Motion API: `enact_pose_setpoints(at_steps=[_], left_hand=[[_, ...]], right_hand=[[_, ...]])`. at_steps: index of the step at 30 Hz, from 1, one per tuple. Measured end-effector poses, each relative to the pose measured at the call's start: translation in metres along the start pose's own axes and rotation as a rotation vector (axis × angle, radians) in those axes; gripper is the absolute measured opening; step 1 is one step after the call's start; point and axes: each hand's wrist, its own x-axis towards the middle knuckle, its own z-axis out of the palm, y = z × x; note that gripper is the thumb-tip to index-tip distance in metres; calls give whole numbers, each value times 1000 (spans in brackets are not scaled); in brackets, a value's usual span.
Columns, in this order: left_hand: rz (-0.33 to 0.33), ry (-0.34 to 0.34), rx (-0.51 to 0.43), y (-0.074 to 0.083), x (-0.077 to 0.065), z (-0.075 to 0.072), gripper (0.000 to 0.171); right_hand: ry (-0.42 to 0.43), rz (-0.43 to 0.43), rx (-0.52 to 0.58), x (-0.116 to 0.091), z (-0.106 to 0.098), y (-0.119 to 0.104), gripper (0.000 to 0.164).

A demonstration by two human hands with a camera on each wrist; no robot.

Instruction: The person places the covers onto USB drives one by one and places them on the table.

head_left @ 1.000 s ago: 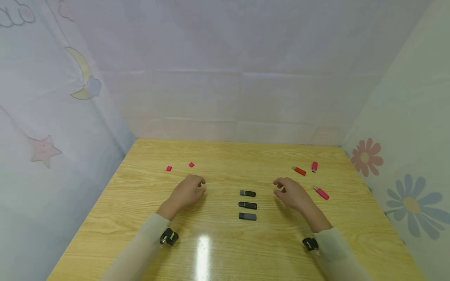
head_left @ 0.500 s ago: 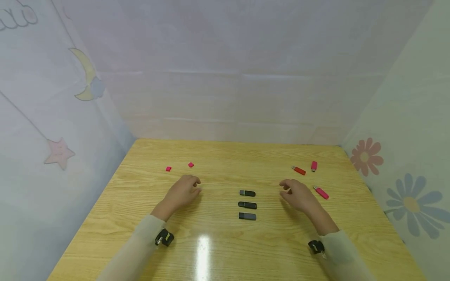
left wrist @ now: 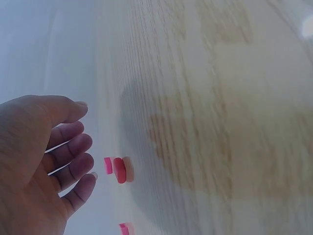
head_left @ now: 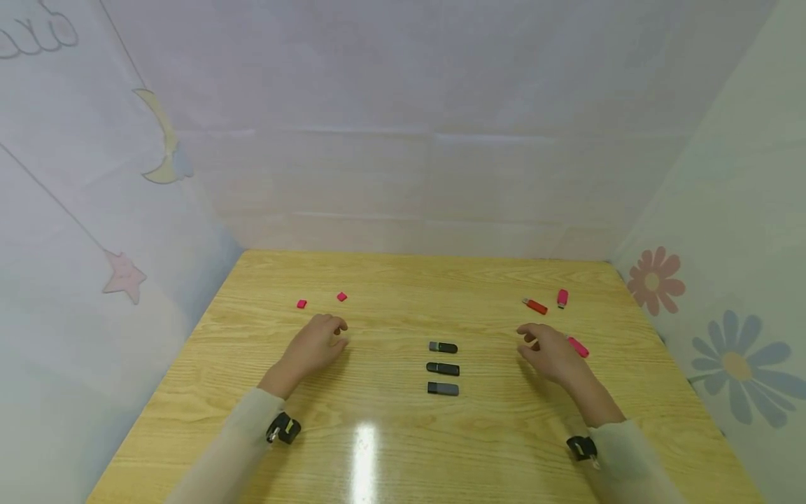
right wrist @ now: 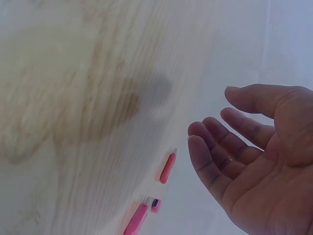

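Observation:
My left hand (head_left: 313,346) hovers over the left of the table, fingers loosely curled around nothing. Beyond it lie two small pink caps (head_left: 301,304) (head_left: 342,297). A red cap (left wrist: 119,170) also shows in the left wrist view; from the head it is hidden. On the right, my right hand (head_left: 555,355) hangs relaxed and holds nothing. It partly covers a pink USB stick (head_left: 578,347). Farther back are a red USB stick (head_left: 535,306) and another pink USB stick (head_left: 562,299), their metal plugs bare.
Between the hands, three dark USB sticks lie in a column: a black one with a grey end (head_left: 443,347), a black one (head_left: 443,369) and a grey one (head_left: 443,388). The wooden table (head_left: 390,448) meets cloth walls (head_left: 403,175) at its back and sides.
Both hands have drifted apart, the left one leftwards and the right one rightwards, so the right now overlaps the near pink USB stick. The caps and sticks have stayed put.

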Motion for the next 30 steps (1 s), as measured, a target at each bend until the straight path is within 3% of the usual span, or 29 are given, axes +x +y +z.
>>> enact_pose_setpoints(at_steps=[30], left_hand=[[-46,17,5,-27,-10,-13,28]], right_hand=[[41,36,-57,-14,-19,29,42]])
